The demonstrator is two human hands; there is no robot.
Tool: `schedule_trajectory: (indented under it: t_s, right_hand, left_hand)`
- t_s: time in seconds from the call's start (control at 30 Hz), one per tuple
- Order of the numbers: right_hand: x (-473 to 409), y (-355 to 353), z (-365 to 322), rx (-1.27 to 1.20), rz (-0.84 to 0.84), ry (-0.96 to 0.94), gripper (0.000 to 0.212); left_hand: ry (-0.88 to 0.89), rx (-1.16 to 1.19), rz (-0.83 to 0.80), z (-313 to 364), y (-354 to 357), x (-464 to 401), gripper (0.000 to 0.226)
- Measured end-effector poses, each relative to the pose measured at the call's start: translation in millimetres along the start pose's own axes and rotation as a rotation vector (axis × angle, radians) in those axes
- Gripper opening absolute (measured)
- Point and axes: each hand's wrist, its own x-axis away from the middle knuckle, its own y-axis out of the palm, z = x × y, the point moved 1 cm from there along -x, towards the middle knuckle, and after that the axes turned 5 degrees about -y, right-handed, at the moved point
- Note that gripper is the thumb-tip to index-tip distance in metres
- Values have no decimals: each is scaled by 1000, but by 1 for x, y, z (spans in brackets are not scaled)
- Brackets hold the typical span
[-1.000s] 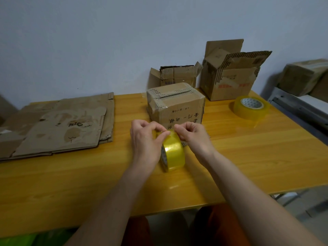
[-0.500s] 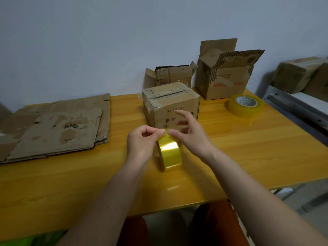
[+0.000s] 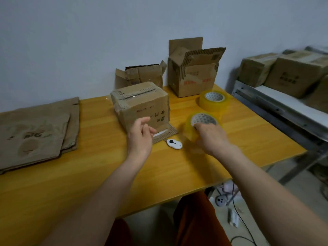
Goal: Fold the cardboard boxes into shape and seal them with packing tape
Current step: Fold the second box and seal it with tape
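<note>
A closed cardboard box [image 3: 142, 102] with a taped top stands mid-table, one flap [image 3: 164, 134] lying flat at its front. My right hand [image 3: 212, 137] grips a yellow tape roll [image 3: 200, 124] lying flat to the right of the box; the image is blurred there. My left hand [image 3: 141, 134] hovers in front of the box with loose fingers, holding nothing. A small white cutter [image 3: 174, 144] lies on the table between my hands. A second yellow tape roll [image 3: 214, 100] lies further back right.
Flattened cardboard sheets [image 3: 35, 134] are stacked at the table's left. Two open boxes, a low one [image 3: 142, 77] and a taller one [image 3: 192, 75], stand against the wall. More boxes [image 3: 284, 71] sit on a metal rack at the right. The table's right edge [image 3: 276, 160] is close.
The tape roll stood on edge between both hands; now my right hand has carried it right and laid it flat. My left hand has let go. The white cutter has come into view.
</note>
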Motion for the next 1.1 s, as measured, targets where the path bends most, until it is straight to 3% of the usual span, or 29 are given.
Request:
schedule_trajectory:
  t_s: [0.13,0.23,0.33,0.4,0.43,0.67,0.77,0.83,0.9,0.93,1.03,1.1]
  right_hand:
    - [-1,24,22,96,-95,32,33]
    - [-5,29,19,172,30,46,33]
    - [-10,32,-12,129,229,-225,33]
    - [-10,40,-36,76,162,-453,31]
    - [-10,43,-42,79,107,-473,30]
    - [-28,40,-34,400,-109,-173,35]
    - [-35,32,-49,192,-20,-81,33]
    - [-42,26,-63,-197,109,-81,41]
    - [-49,15,-81,-634,135,-96,58]
    - [-54,9,-89,-734,176,-116,61]
    - [-76,-7,-110,-636,293,-206,52]
    - [-93,-13,-122,-583,210,-237,44]
  left_hand:
    - [15,-192,-64,-9,6,-2,25]
    - [23,-283,-48,-13,5,-4,25]
    - [34,-331,-43,-12,3,-7,27]
    - [31,-337,-34,-12,0,-10,30]
    - [33,-332,-21,-13,-3,-11,30]
    - [5,-396,61,-40,-36,-23,28]
    - [-70,-396,140,-53,-51,-40,29]
    - [-143,-335,171,-56,-63,-60,31]
    - [-240,-206,186,-54,-75,-84,33]
    - [-287,-138,189,-52,-80,-95,35]
    - [-380,20,164,-48,-91,-122,42]
    - [-406,87,135,-45,-93,-132,48]
